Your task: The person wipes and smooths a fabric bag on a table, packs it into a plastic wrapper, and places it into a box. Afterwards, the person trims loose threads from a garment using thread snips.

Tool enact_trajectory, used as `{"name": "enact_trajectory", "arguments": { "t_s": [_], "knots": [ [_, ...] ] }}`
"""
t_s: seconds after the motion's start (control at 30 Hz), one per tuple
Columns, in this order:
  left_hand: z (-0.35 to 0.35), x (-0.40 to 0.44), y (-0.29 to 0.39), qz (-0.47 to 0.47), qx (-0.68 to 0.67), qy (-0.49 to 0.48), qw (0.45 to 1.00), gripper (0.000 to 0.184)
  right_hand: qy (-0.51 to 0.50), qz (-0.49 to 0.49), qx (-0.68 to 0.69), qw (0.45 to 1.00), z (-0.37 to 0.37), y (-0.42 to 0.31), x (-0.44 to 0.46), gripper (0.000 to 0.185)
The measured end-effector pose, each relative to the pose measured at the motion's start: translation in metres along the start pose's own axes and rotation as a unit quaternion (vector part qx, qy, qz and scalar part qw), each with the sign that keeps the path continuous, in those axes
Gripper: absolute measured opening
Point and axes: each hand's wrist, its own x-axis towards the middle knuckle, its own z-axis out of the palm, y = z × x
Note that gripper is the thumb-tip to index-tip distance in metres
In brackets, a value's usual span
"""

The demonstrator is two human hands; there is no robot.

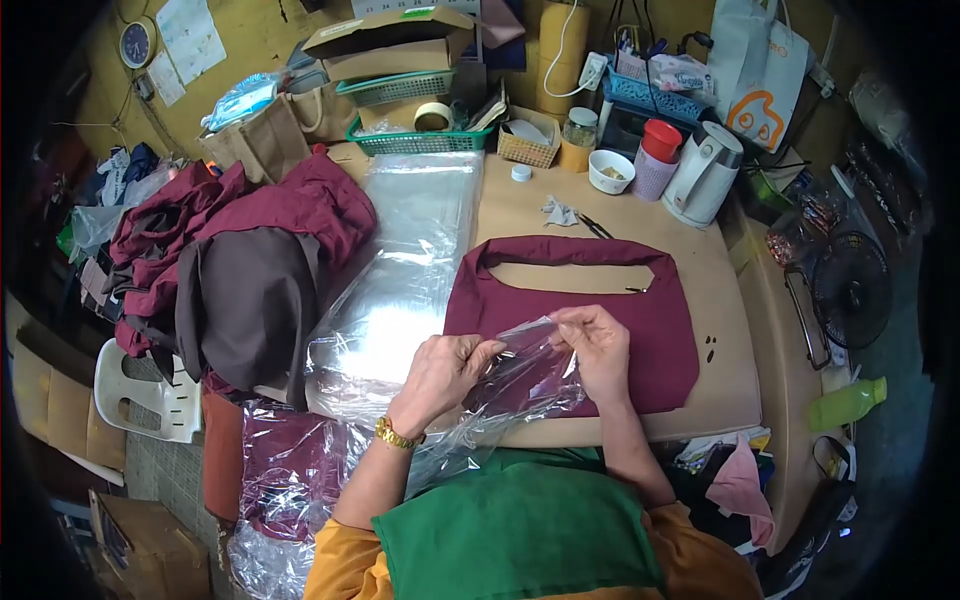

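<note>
Both hands pinch a clear plastic bag [530, 375] at its upper edge, above the lower part of a maroon fabric bag [650, 340]. My left hand [445, 370], with a gold watch at the wrist, grips its left side. My right hand [597, 350] holds the other side, fingers pressed together. The maroon bag lies flat on the table, its strap loop toward the back. A stack of clear plastic bags [415, 230] lies to the left, reaching near my left hand. Dark tweezers or snips [594, 227] rest beyond the strap.
Maroon and dark fabric [255, 300] is heaped on the table's left. Green baskets [420, 140], a white kettle [704, 175], a red cup [660, 140] and a white bowl [611, 172] stand along the back. Plastic-wrapped maroon items [295, 465] sit below the table's left front edge.
</note>
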Motion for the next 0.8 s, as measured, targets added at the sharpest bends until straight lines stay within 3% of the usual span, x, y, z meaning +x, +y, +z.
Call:
{"name": "enact_trajectory", "arguments": {
  "t_s": [0.03, 0.1, 0.13, 0.17, 0.27, 0.3, 0.33, 0.4, 0.43, 0.47, 0.53, 0.57, 0.63, 0.67, 0.73, 0.77, 0.8],
  "knots": [
    [0.003, -0.001, 0.000, 0.015, -0.064, -0.007, 0.998, 0.023, -0.004, 0.008, 0.088, 0.996, -0.001, -0.001, 0.001, 0.008],
    [0.011, -0.001, 0.001, 0.028, -0.128, -0.014, 0.991, 0.018, -0.019, 0.012, 0.106, 0.994, -0.005, 0.001, -0.001, 0.008],
    [0.015, 0.000, 0.003, 0.078, -0.130, 0.058, 0.987, 0.016, -0.037, 0.014, 0.125, 0.991, -0.008, 0.002, -0.001, 0.008],
    [0.017, 0.001, 0.003, 0.128, -0.130, 0.130, 0.975, 0.014, -0.049, 0.032, 0.069, 0.996, -0.012, 0.004, -0.003, 0.008],
    [0.012, 0.002, -0.013, 0.126, -0.077, 0.184, 0.972, 0.013, -0.059, 0.025, -0.032, 0.997, -0.023, 0.021, -0.004, 0.009],
    [0.009, 0.007, -0.016, 0.181, -0.122, 0.167, 0.962, 0.018, -0.077, 0.058, 0.027, 0.995, -0.026, 0.022, -0.004, 0.009],
    [0.013, 0.008, -0.011, 0.178, -0.120, 0.170, 0.962, 0.018, -0.081, 0.059, 0.028, 0.995, -0.023, 0.023, -0.006, 0.009],
    [0.016, 0.009, 0.016, 0.240, -0.119, 0.165, 0.949, 0.028, -0.111, -0.004, 0.024, 0.994, -0.007, 0.012, -0.009, 0.008],
    [0.014, 0.005, 0.013, 0.204, -0.123, 0.046, 0.970, 0.036, -0.102, -0.009, 0.064, 0.993, 0.003, 0.007, -0.013, 0.007],
    [0.015, 0.006, 0.010, 0.142, -0.109, -0.064, 0.982, 0.034, -0.107, -0.008, 0.065, 0.992, 0.003, 0.002, -0.015, 0.007],
    [0.015, 0.002, 0.011, 0.078, -0.141, -0.142, 0.977, 0.026, -0.075, -0.034, 0.044, 0.996, 0.001, -0.007, -0.014, 0.008],
    [0.017, 0.001, 0.006, 0.077, -0.141, -0.141, 0.977, 0.026, -0.009, -0.025, 0.028, 0.999, 0.002, -0.009, -0.012, 0.007],
    [0.024, 0.001, -0.007, 0.210, -0.122, -0.035, 0.969, 0.017, 0.021, -0.051, -0.007, 0.998, -0.011, 0.003, -0.004, 0.007],
    [0.025, 0.001, -0.006, 0.212, -0.124, -0.037, 0.969, 0.017, 0.051, -0.080, -0.043, 0.995, -0.016, 0.007, -0.001, 0.007],
    [0.024, 0.000, -0.005, 0.066, -0.236, 0.012, 0.969, 0.012, 0.059, -0.051, -0.034, 0.996, -0.020, 0.009, -0.002, 0.007],
    [0.020, 0.001, -0.008, -0.009, -0.295, -0.016, 0.955, 0.020, 0.000, -0.006, 0.003, 1.000, -0.019, 0.006, -0.003, 0.007],
    [0.020, 0.003, -0.006, -0.008, -0.295, -0.019, 0.955, 0.020, -0.057, 0.039, 0.040, 0.997, -0.017, 0.001, -0.004, 0.007]
  ]
}}
